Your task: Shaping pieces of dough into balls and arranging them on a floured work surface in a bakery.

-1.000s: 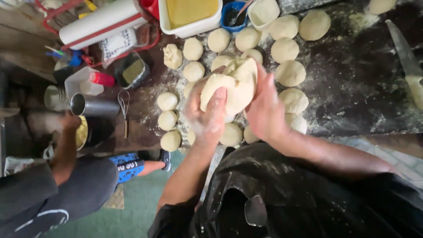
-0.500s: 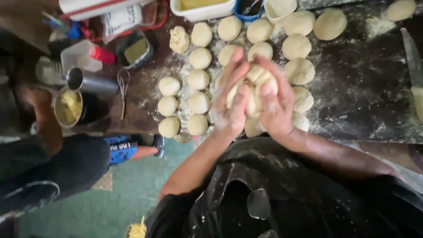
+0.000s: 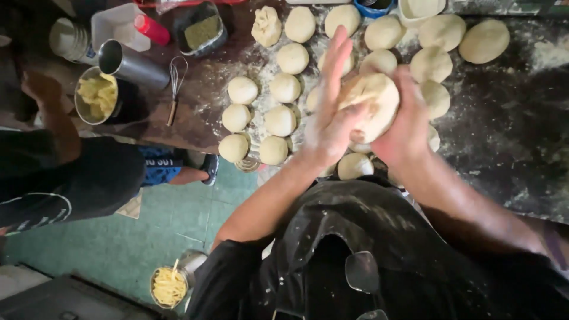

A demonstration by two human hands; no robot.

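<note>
A pale lump of dough is pressed between my two hands above the floured dark table. My left hand lies flat against its left side, fingers stretched up. My right hand cups it from the right and underneath. Several rolled dough balls sit in rows on the table around and under my hands, with more at the back. A rougher, unrolled piece of dough lies at the back left.
A second person in dark clothes stands at the left with an arm over a metal pot of yellow food. A metal cup, whisk, tubs and a red-capped bottle crowd the table's left end. A tin of noodles sits on the green floor.
My hands have lifted and turned the dough lump, my left palm now flat on its side. The view has shifted, showing more floor and the person at left.
</note>
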